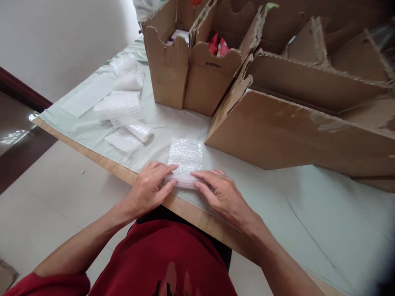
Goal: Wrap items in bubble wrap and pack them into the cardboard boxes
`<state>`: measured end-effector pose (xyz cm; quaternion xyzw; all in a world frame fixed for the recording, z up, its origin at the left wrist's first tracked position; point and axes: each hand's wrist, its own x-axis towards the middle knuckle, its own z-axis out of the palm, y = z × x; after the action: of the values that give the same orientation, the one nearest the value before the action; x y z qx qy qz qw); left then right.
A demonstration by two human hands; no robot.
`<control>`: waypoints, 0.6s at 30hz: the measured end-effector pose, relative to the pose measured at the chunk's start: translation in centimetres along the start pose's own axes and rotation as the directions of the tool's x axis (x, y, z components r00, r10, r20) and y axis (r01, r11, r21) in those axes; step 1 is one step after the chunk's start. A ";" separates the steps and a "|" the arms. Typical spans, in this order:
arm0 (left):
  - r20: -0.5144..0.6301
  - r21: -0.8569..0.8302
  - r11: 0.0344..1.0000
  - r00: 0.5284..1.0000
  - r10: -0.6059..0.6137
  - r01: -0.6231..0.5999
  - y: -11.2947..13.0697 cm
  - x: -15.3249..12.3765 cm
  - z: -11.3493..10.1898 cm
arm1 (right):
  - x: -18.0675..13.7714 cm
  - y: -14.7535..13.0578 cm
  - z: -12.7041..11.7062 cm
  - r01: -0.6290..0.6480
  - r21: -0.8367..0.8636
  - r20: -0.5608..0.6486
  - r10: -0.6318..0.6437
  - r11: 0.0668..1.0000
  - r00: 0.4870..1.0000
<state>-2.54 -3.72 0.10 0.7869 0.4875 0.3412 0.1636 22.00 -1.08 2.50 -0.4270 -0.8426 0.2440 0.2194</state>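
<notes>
A small bubble-wrap pouch [186,156] lies flat on the pale green table cover near the front edge. My left hand [150,186] rests on the pouch's near left corner, fingers stretched out and pressed on its edge. My right hand [219,192] lies at the near right corner, fingers extended along the same edge. Both hands press the near strip of the pouch down flat. Neither hand lifts it.
A pile of bubble-wrap pouches [125,111] lies at the left of the table [296,213]. Open cardboard boxes [197,65] stand behind, one holding red items [217,45]. A large cardboard box [302,123] fills the right. The wooden table edge [101,161] runs diagonally.
</notes>
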 end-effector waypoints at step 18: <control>0.227 -0.783 0.392 0.809 -0.543 0.483 3.5 -1.3 0.8 | 0.1 -1.8 0.8 -0.207 0.285 -0.081 0.239 0.936 0.968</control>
<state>-0.03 -6.42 1.09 0.4202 0.4975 0.4830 0.5853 20.39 -2.16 2.97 -0.4986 -0.7328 0.3568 0.2953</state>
